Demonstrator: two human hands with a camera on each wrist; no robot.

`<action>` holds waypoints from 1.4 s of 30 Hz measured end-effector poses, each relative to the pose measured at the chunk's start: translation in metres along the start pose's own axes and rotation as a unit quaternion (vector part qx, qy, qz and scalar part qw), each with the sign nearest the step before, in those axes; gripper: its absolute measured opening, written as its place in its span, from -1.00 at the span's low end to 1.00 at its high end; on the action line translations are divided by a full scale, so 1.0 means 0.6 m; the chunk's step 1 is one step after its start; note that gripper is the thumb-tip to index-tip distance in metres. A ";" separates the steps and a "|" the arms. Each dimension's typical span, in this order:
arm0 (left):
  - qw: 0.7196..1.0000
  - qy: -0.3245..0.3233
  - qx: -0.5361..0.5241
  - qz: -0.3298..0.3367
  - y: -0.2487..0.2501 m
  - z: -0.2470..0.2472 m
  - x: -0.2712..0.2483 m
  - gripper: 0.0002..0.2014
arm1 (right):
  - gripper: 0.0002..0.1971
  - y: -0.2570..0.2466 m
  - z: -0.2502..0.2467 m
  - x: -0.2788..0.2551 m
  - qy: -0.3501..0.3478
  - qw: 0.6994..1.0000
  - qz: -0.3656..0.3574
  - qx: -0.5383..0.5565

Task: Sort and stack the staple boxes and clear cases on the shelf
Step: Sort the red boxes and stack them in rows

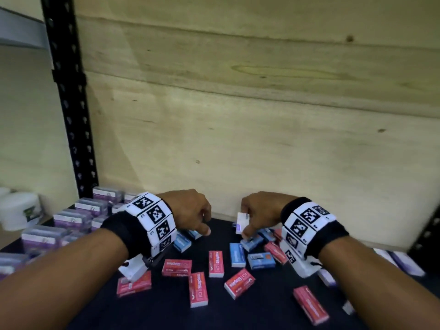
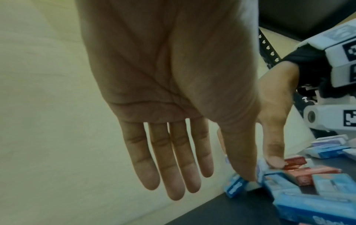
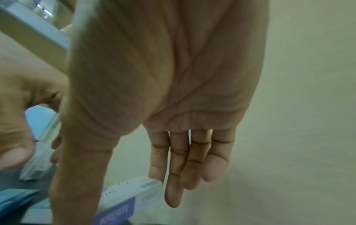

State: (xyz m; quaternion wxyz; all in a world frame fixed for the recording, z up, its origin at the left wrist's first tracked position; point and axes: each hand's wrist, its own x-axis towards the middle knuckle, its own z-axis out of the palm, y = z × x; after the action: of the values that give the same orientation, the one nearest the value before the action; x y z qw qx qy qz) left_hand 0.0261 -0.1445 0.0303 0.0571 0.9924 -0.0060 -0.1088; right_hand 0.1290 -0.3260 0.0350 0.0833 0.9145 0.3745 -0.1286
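Several red staple boxes (image 1: 216, 263) and blue staple boxes (image 1: 237, 254) lie scattered on the dark shelf (image 1: 250, 315). Clear cases with purple labels (image 1: 71, 216) stand in rows at the left. My right hand (image 1: 247, 225) pinches a small white and purple box (image 1: 242, 222) upright between thumb and fingers, just above the blue boxes. The right wrist view shows that box (image 3: 125, 196) beside the thumb. My left hand (image 1: 204, 225) holds nothing. Its fingers (image 2: 173, 175) hang straight, and its thumb tip touches a blue box (image 2: 236, 188) near the back wall.
A pale wooden back panel (image 1: 238, 115) closes the shelf right behind both hands. A black perforated upright (image 1: 69, 103) stands at the left, with a white tub (image 1: 19, 210) beyond it. More white and purple boxes (image 1: 404, 260) lie at the far right.
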 end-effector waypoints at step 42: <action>0.989 -0.069 0.002 0.130 0.194 0.052 0.114 -0.54 | -0.31 0.372 0.157 -0.303 -0.097 0.948 0.301 0.021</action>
State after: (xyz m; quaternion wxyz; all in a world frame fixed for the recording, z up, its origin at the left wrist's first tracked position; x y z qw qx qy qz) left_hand 0.0862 -0.2653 -0.0016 0.0680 0.9736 -0.1387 -0.1682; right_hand 0.1452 -0.6276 0.0117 0.1349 0.9694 0.0689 -0.1934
